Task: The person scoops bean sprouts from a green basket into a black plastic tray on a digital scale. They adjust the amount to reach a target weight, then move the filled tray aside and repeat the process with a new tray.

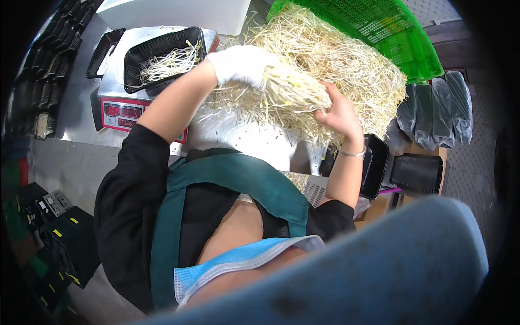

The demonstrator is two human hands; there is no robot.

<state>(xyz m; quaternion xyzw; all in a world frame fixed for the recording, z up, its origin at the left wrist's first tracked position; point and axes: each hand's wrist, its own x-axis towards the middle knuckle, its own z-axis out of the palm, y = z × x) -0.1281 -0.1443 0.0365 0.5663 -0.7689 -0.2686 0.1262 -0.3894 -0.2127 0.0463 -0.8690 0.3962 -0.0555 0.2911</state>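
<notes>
My left hand [238, 66], in a white glove, is closed on a thick bundle of pale bean sprouts [292, 86]. My bare right hand [338, 114], a bracelet at its wrist, grips the right end of that bundle, thumb on top of the strands. A large loose heap of sprouts [346, 59] lies behind and beneath both hands on the metal table [233, 141]. To the left, a black plastic tray [135, 54] with some sprouts [168, 64] in it sits on a scale [115, 112] with a red front panel.
A green perforated crate [384, 27] stands at the back right, a white box [168, 11] at the back left. Stacked black trays [38, 81] line the far left. Wrapped tray stacks [433, 108] and black trays [414, 173] lie at the right. Dark crates [70, 244] sit low at left.
</notes>
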